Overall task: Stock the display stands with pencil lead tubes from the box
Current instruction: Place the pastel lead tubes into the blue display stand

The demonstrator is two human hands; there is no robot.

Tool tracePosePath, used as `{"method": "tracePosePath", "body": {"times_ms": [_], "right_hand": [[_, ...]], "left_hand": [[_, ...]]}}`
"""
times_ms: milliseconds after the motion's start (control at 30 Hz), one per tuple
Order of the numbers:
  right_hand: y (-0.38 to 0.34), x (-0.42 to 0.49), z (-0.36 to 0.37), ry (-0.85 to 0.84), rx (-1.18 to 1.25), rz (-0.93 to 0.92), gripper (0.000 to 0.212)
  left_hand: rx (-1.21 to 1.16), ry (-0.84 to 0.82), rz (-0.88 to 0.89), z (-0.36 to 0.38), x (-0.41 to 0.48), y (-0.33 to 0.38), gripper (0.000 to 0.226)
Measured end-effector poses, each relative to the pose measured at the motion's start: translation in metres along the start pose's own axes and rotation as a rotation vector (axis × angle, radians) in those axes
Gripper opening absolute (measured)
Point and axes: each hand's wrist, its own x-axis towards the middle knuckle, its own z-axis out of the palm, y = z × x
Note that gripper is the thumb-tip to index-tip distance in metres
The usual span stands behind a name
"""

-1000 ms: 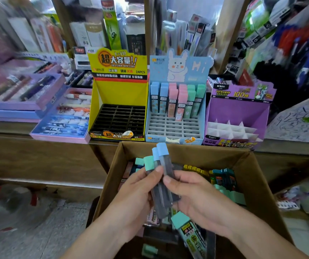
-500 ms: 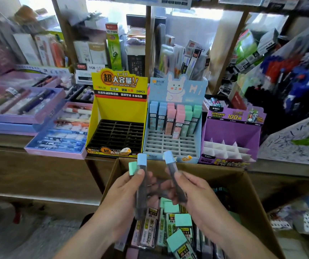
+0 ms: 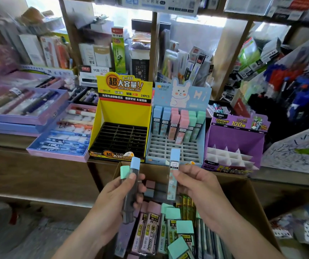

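Pencil lead tube (image 3: 174, 174), blue cap, pale patterned face, pinched at mid-length between thumb and fingers of right hand (image 3: 196, 186); held above cardboard box (image 3: 243, 199), just in front of blue display stand (image 3: 174, 148); long axis near upright, cap up, top leaning slightly right; label print too small to read. Two further tubes (image 3: 129, 202), dark-bodied, gripped together in left hand (image 3: 116, 199), thumb laid across them; caps up, same slight lean to right; blue-capped one in front, green-capped one mostly hidden behind it and thumb, little beyond cap showing. Near edge of cardboard box cut off at bottom of frame, left wall hidden behind left forearm. Loose tubes (image 3: 150, 228) inside box lying flat, long axes mostly running away from camera, pink and green caps; nearest ones partly cropped. Rear rows of blue display stand holding blue, pink and green tubes, upright, caps up. Yellow display stand (image 3: 123, 116) on its left, purple display stand (image 3: 234, 139) on its right, all three on wooden counter (image 3: 38, 165). Shelf stock (image 3: 38, 53) at far sides blurred, not identifiable.
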Motion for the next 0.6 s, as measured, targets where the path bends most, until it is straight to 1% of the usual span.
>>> {"method": "tracePosePath", "body": {"times_ms": [100,233,333,400,467,600], "right_hand": [[-0.008,0.007,0.002,0.002,-0.063,-0.076,0.011],[-0.024,0.022,0.004,0.026,-0.187,-0.201,0.008],[-0.042,0.035,0.004,0.019,-0.292,-0.333,0.026],[-0.054,0.043,0.006,0.011,-0.365,-0.412,0.033],[-0.065,0.053,0.008,0.016,-0.390,-0.460,0.030],[-0.083,0.068,0.015,0.027,-0.464,-0.544,0.015]], "left_hand": [[-0.025,0.004,-0.009,-0.002,0.002,-0.001,0.036],[-0.050,0.014,-0.015,-0.006,0.005,-0.001,0.037],[-0.071,0.006,-0.015,-0.008,0.006,-0.001,0.036],[-0.084,0.011,-0.008,-0.008,0.007,-0.001,0.036],[-0.100,0.021,-0.003,-0.007,0.007,-0.001,0.037],[-0.130,0.043,-0.001,-0.005,0.007,0.001,0.038]]}}
